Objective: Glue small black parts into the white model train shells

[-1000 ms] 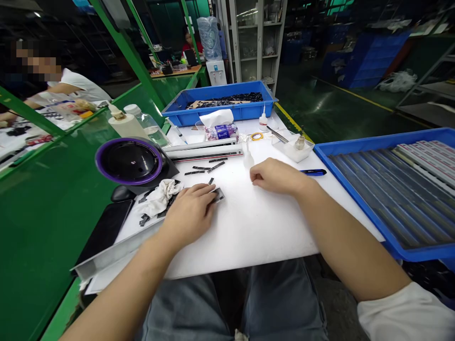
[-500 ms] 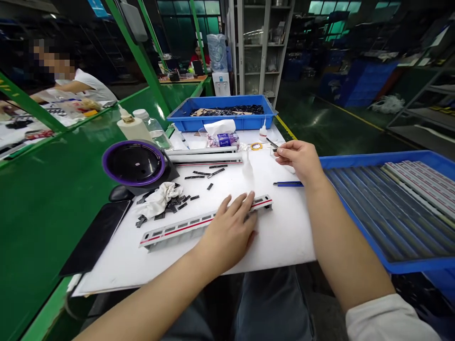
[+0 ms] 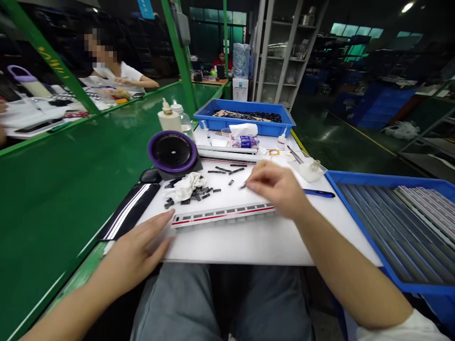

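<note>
A long white model train shell (image 3: pixel 220 215) with a red stripe lies across the white table (image 3: pixel 256 241). My left hand (image 3: pixel 140 251) rests at the shell's left end, fingers loosely spread, touching the table edge. My right hand (image 3: pixel 279 187) hovers above the shell's right part, fingers pinched on thin tweezers (image 3: pixel 243 185) whose tip points left. Small black strips (image 3: pixel 199 192) lie scattered beside a crumpled white cloth (image 3: pixel 185 185).
A purple-rimmed black dish (image 3: pixel 172 152), a blue pen (image 3: pixel 318 192), glue bottles (image 3: pixel 282 139), a tissue pack (image 3: pixel 244 135) and a blue bin of black parts (image 3: pixel 245 118) sit behind. At right, a blue tray (image 3: pixel 398 222) holds train shells. A person works at the far left table.
My right hand came back from the small tray at the rear holding tweezers and now hangs over the shell. My left hand slid from the shell's right part to its left end.
</note>
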`<act>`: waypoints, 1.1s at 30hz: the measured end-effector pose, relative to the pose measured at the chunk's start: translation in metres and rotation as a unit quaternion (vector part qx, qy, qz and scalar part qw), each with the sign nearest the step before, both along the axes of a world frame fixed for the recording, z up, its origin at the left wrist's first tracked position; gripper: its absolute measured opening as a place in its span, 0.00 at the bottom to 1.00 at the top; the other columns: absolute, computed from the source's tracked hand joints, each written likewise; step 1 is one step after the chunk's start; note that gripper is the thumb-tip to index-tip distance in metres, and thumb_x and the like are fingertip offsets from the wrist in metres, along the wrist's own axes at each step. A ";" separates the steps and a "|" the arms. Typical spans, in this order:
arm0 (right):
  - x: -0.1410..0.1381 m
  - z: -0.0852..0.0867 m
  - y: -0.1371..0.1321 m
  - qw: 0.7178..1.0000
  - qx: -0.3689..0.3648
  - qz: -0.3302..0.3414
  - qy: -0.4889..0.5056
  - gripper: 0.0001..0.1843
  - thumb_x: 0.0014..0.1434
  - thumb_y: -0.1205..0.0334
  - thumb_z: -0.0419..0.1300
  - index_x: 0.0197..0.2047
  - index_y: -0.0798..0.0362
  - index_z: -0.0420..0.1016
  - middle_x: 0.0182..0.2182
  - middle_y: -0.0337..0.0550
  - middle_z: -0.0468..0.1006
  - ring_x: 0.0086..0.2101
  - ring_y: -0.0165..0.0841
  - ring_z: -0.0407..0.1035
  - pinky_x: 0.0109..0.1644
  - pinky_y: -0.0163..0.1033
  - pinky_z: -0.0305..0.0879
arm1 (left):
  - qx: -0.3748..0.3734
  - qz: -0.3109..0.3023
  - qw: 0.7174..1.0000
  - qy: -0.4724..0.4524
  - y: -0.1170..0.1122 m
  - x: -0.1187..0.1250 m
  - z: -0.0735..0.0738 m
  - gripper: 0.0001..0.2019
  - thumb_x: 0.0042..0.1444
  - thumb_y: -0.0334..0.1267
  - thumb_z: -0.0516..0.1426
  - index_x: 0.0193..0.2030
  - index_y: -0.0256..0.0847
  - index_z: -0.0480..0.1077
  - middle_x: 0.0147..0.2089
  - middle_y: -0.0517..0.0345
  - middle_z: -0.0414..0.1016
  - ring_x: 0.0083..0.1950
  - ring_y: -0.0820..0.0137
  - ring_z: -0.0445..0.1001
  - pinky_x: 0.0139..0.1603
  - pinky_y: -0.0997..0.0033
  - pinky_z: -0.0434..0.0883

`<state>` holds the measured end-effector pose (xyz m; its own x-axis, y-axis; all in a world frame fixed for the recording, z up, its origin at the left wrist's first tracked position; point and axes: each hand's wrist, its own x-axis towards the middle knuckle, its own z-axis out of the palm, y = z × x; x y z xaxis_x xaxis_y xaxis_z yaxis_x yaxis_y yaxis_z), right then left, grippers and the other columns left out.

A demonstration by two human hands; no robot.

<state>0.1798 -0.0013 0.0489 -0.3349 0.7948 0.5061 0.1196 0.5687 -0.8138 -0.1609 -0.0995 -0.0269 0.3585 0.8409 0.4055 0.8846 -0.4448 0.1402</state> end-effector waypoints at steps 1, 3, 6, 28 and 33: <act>-0.019 0.000 -0.018 0.998 0.024 0.044 -0.035 0.02 0.57 0.64 0.64 0.33 0.52 0.79 0.35 0.41 0.75 0.34 0.30 0.70 0.38 0.37 0.70 | 0.003 -0.014 1.000 -0.002 0.003 0.003 -0.001 0.28 0.65 0.49 0.53 0.70 0.47 0.57 0.63 0.54 0.71 0.59 0.59 0.74 0.62 0.57 0.73; -0.053 -0.006 -0.050 0.988 0.098 0.059 -0.101 0.04 0.58 0.68 0.62 0.34 0.52 0.79 0.40 0.45 0.75 0.42 0.34 0.70 0.49 0.42 0.70 | 0.005 -0.020 1.000 -0.014 0.010 0.008 -0.002 0.27 0.65 0.50 0.54 0.67 0.43 0.61 0.61 0.52 0.73 0.59 0.60 0.74 0.63 0.59 0.71; -0.092 -0.029 -0.077 0.975 0.156 0.007 -0.161 0.07 0.59 0.70 0.60 0.34 0.53 0.79 0.44 0.48 0.76 0.47 0.38 0.67 0.54 0.46 0.68 | 0.000 -0.010 0.999 -0.052 0.019 0.011 -0.008 0.26 0.65 0.50 0.55 0.65 0.40 0.64 0.58 0.50 0.75 0.58 0.60 0.74 0.61 0.61 0.72; -0.056 -0.014 -0.042 0.940 0.267 -0.192 -0.089 0.09 0.57 0.69 0.61 0.39 0.47 0.78 0.43 0.47 0.76 0.47 0.43 0.70 0.53 0.54 0.67 | 0.019 -0.039 0.997 -0.058 0.020 0.017 -0.021 0.13 0.67 0.38 0.48 0.47 0.40 0.72 0.62 0.45 0.72 0.54 0.58 0.77 0.54 0.54 0.76; 0.045 -0.019 0.063 0.941 0.131 -0.308 0.049 0.07 0.60 0.58 0.58 0.38 0.49 0.75 0.41 0.49 0.73 0.46 0.41 0.67 0.49 0.45 0.66 | 0.080 -0.035 0.995 0.037 0.019 0.019 -0.015 0.15 0.66 0.38 0.49 0.49 0.40 0.76 0.62 0.42 0.72 0.52 0.55 0.78 0.51 0.52 0.78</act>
